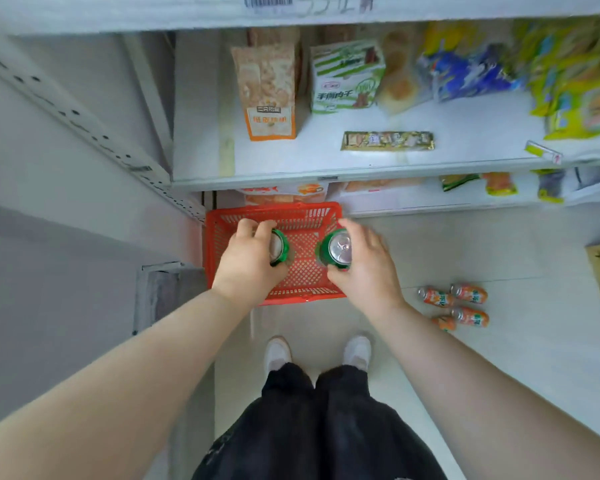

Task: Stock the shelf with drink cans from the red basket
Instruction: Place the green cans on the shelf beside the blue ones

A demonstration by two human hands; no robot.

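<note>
Holding 2 cans above the basket (pixel 222 237), your left hand (pixel 248 252) clamps a can (pixel 280 247); right hand (pixel 364 261) clamps another can (pixel 335 249). They look rigid, smooth, perhaps slippery; keep fingers around the sides.

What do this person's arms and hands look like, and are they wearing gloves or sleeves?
No gloves: the left hand and right hand are both bare. No sleeves reach into view either, so both forearms are uncovered to the picture's edge. I see no watch, ring or bracelet. Lower down, the person wears black trousers and white shoes.
</note>
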